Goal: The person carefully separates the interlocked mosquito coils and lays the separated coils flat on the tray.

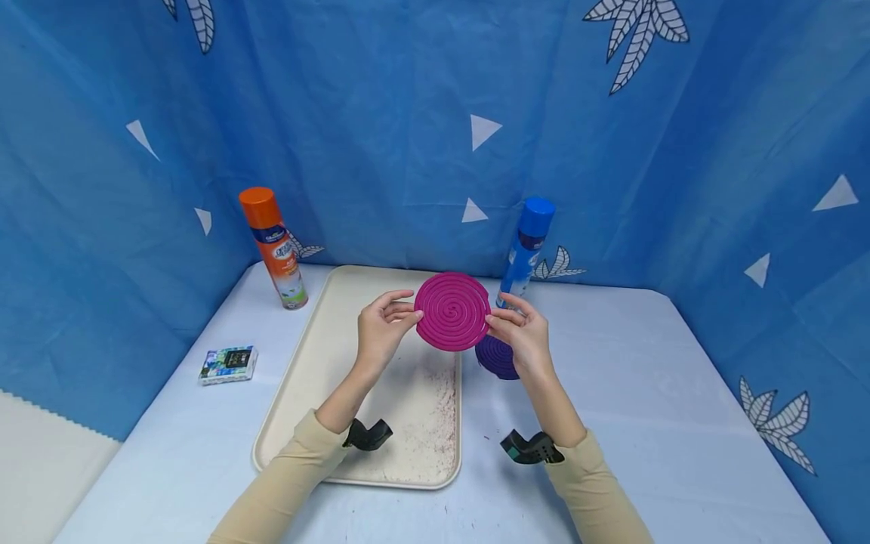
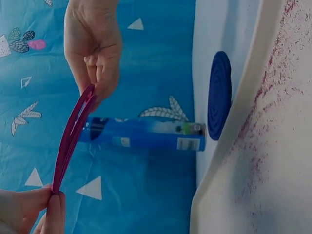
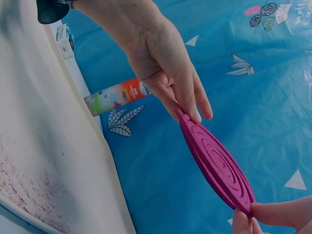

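Note:
A magenta mosquito coil (image 1: 451, 311) is held up above the tray's right side, its spiral face toward the head camera. My left hand (image 1: 384, 329) pinches its left edge between thumb and fingers. On the opposite edge, the thumb and fingers of my right hand (image 1: 523, 336) pinch it too. The left wrist view catches the magenta coil (image 2: 73, 136) nearly edge-on, with narrow gaps between layers. Below my right hand, a dark purple coil (image 1: 496, 357) lies on the table beside the tray, partly hidden by that hand.
A cream tray (image 1: 367, 461) has reddish crumbs (image 1: 445, 408) along its right side. An orange spray can (image 1: 275, 257) stands at the back left, a blue spray can (image 1: 526, 245) behind my right hand. A small patterned box (image 1: 229, 364) lies left of the tray. Blue cloth hangs behind.

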Action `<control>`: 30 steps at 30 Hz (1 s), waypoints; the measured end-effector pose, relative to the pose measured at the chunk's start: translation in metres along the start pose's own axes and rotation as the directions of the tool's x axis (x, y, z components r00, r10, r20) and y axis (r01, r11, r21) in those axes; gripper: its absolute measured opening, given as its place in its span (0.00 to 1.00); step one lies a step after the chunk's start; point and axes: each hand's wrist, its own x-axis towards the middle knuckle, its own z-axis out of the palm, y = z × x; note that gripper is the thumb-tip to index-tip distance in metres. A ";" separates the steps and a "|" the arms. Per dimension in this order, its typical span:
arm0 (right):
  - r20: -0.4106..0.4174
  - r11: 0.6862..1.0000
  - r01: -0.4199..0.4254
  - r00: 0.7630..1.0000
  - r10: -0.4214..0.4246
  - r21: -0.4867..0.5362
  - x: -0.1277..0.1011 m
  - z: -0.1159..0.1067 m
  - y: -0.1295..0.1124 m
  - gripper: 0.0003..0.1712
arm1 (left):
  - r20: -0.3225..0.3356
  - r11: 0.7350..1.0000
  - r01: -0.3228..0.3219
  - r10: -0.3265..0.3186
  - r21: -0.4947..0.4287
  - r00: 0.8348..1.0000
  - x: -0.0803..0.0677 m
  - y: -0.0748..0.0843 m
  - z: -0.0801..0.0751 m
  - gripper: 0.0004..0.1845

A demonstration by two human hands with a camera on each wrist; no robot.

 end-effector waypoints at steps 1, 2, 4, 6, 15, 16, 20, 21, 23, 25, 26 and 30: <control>-0.003 1.000 0.004 1.000 -0.004 -0.002 0.000 0.000 0.000 0.31 | 0.002 1.000 -0.008 0.008 0.004 1.000 0.000 0.001 -0.001 0.19; 0.000 1.000 0.011 1.000 -0.011 -0.007 0.000 0.000 0.000 0.31 | 0.009 1.000 -0.003 0.003 -0.002 1.000 0.001 0.001 -0.001 0.20; 0.012 0.999 0.035 0.999 -0.035 -0.012 0.001 0.001 -0.001 0.31 | 0.045 0.996 0.057 -0.054 -0.070 0.998 0.002 0.003 -0.004 0.21; 0.033 0.998 0.061 0.998 -0.061 -0.002 0.001 0.000 -0.001 0.31 | 0.105 0.971 0.163 -0.147 -0.174 0.984 0.005 0.004 -0.007 0.24; 0.087 0.995 0.021 0.996 -0.030 0.098 -0.002 0.000 -0.009 0.30 | 0.336 0.780 0.438 -0.308 -0.447 0.890 0.015 0.010 -0.015 0.29; 0.082 0.994 -0.001 0.997 -0.008 0.106 -0.002 0.000 -0.010 0.30 | 0.306 0.813 0.398 -0.284 -0.425 0.909 0.014 0.009 -0.015 0.28; 0.057 0.992 -0.068 0.996 0.062 0.106 -0.003 0.003 -0.010 0.29 | 0.125 0.958 0.140 -0.112 -0.248 0.986 0.011 0.007 -0.012 0.25; 0.050 0.992 -0.075 0.996 0.070 0.100 -0.004 0.003 -0.010 0.29 | 0.091 0.977 0.076 -0.059 -0.199 0.994 0.010 0.006 -0.011 0.24; 0.028 0.993 -0.078 0.997 0.076 0.087 -0.004 0.005 -0.010 0.29 | 0.046 0.993 -0.020 0.026 -0.118 0.999 0.008 0.005 -0.009 0.23; 0.009 0.994 -0.079 0.997 0.079 0.079 -0.004 0.005 -0.009 0.29 | 0.024 0.995 -0.063 0.065 -0.075 0.998 0.007 0.004 -0.008 0.23; 0.002 0.993 -0.079 0.997 0.079 0.083 -0.004 0.005 -0.009 0.29 | 0.025 0.995 -0.052 0.054 -0.090 0.998 0.008 0.003 -0.008 0.23; 0.003 0.993 -0.069 0.998 0.069 0.095 -0.004 0.005 -0.008 0.28 | 0.081 0.946 0.161 -0.144 -0.282 0.986 0.009 0.003 -0.008 0.23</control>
